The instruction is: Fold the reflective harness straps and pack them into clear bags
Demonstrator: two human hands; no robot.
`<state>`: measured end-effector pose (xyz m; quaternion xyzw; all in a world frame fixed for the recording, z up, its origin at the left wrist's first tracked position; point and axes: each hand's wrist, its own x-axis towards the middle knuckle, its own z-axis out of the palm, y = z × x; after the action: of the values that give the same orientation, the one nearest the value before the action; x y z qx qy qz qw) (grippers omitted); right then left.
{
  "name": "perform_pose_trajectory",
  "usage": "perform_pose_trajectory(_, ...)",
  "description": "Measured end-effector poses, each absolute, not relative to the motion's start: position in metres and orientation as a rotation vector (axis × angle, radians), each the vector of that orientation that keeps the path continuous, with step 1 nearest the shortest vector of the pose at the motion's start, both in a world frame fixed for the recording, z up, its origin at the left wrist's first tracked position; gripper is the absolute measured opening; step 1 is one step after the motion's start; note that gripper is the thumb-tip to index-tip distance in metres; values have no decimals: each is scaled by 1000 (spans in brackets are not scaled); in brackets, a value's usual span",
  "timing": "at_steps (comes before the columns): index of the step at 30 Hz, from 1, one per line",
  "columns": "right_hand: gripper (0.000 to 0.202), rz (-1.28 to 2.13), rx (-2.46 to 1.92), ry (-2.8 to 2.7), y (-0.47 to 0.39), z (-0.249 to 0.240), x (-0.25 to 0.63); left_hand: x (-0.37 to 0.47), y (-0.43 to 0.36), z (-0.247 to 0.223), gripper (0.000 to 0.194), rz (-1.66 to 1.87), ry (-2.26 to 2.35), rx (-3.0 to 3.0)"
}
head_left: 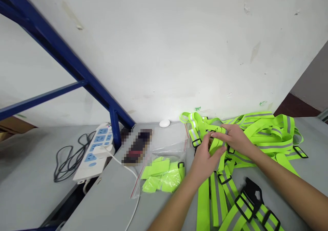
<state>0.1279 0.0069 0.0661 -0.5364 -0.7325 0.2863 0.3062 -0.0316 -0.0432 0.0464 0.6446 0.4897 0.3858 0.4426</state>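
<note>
My left hand is closed around a fluorescent yellow-green reflective strap, thumb laid along its near side. From the right, my right hand pinches the upper part of the same strap, its fingers bent over the top. More straps with grey reflective stripes lie heaped behind and to the right of my hands. Several strap lengths hang toward the table's near edge, carrying black slide buckles. A larger black buckle lies among them at the lower right. My fingers partly hide the held section.
Left of my hands lies a clear zip bag with folded yellow-green straps. Behind it are a blurred-out phone-like object and a white oval object. A power strip with cables and a blue metal frame stand further left.
</note>
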Motion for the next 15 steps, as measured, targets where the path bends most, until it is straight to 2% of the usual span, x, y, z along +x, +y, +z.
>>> perform_pose_trajectory(3, 54, 835, -1380, -1936, 5, 64, 122, -30, -40, 51, 43, 891, 1245, 1705)
perform_pose_trajectory(7, 48, 833, -1303, -1905, -2, 58, 109, -26, -40, 52, 44, 868, 1416, 1688)
perform_pose_trajectory(15, 36, 839, -1404, -1915, -3, 57, 105, -22, -40, 44, 32, 912, 1498, 1657)
